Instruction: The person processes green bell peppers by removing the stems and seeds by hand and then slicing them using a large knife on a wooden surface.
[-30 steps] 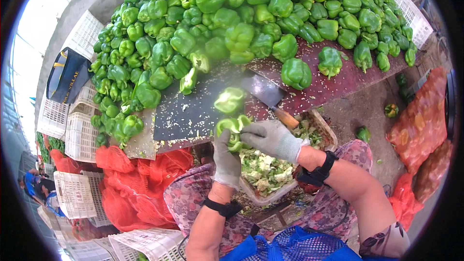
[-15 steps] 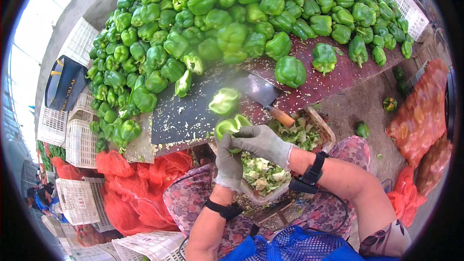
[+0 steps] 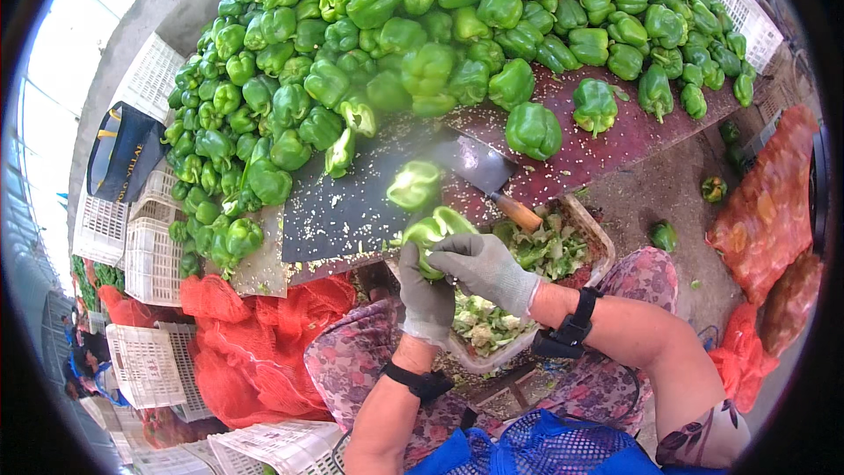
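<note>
My left hand, in a grey work glove, is closed around the lower side of a cut green bell pepper. The gloved right hand pinches at the same pepper's near right side; its fingertips partly hide what they grip. Pale inner flesh shows on the pepper's upper side. Just beyond it, on the dark board strewn with seeds, lies a pepper half. A broad-bladed knife rests to the right, its wooden handle toward me. Under my hands stands a tub of pepper cores and scraps.
A big heap of green bell peppers covers the table's far side. At left are red mesh sacks, white plastic crates and a dark bag. A filled red mesh sack stands at right, with loose peppers on the floor.
The whole view has shifted slightly. The pepper in my hands has tilted and shows more of its upper side; my right fingertips have moved lower along it.
</note>
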The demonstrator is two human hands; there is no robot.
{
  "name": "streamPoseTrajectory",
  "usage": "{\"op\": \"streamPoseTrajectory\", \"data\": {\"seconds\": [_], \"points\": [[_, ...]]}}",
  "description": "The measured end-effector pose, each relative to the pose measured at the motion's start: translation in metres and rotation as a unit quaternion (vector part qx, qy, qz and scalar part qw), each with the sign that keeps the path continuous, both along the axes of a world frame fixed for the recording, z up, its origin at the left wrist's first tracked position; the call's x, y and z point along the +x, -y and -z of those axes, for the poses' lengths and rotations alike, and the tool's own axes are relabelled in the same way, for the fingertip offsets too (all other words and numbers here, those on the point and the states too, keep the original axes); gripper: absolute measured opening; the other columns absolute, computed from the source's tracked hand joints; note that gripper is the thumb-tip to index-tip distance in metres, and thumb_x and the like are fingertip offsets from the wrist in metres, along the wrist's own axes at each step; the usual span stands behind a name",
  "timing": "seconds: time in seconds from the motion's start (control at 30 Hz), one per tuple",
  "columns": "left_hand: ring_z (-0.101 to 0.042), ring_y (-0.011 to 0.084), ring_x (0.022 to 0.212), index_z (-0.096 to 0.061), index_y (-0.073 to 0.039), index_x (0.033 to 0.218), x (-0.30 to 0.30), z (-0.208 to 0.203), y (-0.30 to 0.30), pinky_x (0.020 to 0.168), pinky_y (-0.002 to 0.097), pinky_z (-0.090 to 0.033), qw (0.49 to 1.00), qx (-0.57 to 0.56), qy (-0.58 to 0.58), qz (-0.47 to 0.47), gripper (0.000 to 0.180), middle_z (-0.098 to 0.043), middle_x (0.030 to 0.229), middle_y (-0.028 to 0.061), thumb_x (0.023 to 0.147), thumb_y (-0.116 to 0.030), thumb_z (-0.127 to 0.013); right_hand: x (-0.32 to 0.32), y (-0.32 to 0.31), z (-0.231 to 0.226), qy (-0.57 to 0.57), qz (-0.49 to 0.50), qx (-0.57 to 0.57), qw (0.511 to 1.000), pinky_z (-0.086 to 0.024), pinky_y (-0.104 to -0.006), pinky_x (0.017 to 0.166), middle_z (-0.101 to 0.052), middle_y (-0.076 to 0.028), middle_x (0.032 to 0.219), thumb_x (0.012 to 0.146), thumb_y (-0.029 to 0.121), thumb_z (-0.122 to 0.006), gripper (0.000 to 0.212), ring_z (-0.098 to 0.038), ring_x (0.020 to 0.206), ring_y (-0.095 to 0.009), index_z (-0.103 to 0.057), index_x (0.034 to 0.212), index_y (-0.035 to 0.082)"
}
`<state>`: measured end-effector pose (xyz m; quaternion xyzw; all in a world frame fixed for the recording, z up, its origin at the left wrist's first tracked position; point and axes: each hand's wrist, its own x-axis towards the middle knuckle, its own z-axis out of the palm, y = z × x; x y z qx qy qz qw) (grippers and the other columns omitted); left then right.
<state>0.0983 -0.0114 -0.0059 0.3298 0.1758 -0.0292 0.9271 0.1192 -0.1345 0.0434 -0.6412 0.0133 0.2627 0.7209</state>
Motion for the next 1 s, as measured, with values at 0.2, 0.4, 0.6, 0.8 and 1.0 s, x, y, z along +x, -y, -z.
{"op": "streamPoseTrajectory", "data": {"seconds": [0.2, 0.4, 0.6, 0.8, 1.0], "points": [[-0.054, 0.0203, 0.115, -0.041, -0.008, 0.140, -0.002, -0.008, 0.016, 0.101, 0.0350, -0.043, 0.985, 0.162, 0.047, -0.045, 0.046, -0.054, 0.127, 0.0081, 0.101, -0.033, -0.036, -0.002, -0.001, 0.003, -0.080, 0.059, 0.018, 0.995, -0.041, -0.0207, 0.050, -0.062, 0.002, 0.076, 0.086, 0.033, -0.070, 0.036, -0.052, 0.059, -0.004, -0.069, 0.105, 0.001], [-0.048, 0.0212, 0.123, -0.034, -0.008, 0.144, -0.004, -0.017, 0.014, 0.106, 0.0344, -0.038, 0.943, 0.309, 0.110, -0.060, 0.049, -0.047, 0.135, 0.0102, 0.100, -0.029, -0.037, 0.006, -0.001, -0.009, -0.059, 0.052, 0.111, 0.991, -0.047, -0.0204, 0.059, -0.066, 0.001, 0.087, 0.086, 0.027, -0.073, 0.035, -0.057, 0.070, -0.004, -0.067, 0.109, 0.000], [-0.050, 0.0212, 0.123, -0.039, -0.008, 0.142, -0.004, -0.028, 0.012, 0.105, 0.0342, -0.038, 0.959, 0.256, 0.120, -0.029, 0.049, -0.050, 0.135, 0.0088, 0.100, -0.033, -0.039, 0.001, 0.008, -0.023, -0.089, 0.052, 0.233, 0.967, -0.041, -0.0168, 0.054, -0.063, 0.003, 0.082, 0.087, 0.020, -0.071, 0.025, -0.054, 0.064, -0.002, -0.067, 0.105, 0.003], [-0.059, 0.0247, 0.113, -0.051, -0.005, 0.128, -0.011, -0.046, -0.010, 0.098, 0.0386, -0.049, 0.998, 0.005, 0.063, -0.002, 0.046, -0.058, 0.126, 0.0101, 0.099, -0.040, -0.042, -0.008, 0.040, -0.034, -0.123, -0.073, 0.302, 0.942, -0.043, -0.0187, 0.051, -0.063, 0.002, 0.078, 0.087, 0.026, -0.072, 0.023, -0.055, 0.063, -0.002, -0.068, 0.097, 0.005], [-0.057, 0.0272, 0.115, -0.044, -0.006, 0.136, -0.030, -0.090, -0.011, 0.098, 0.0401, -0.049, 0.971, 0.183, 0.131, -0.077, 0.045, -0.054, 0.131, 0.0113, 0.096, -0.023, -0.054, -0.015, 0.057, -0.007, 0.352, -0.224, -0.345, 0.841, -0.050, -0.0466, 0.082, -0.066, -0.021, 0.097, 0.091, 0.030, -0.051, 0.031, -0.064, 0.092, -0.038, -0.060, 0.108, 0.005]]}}
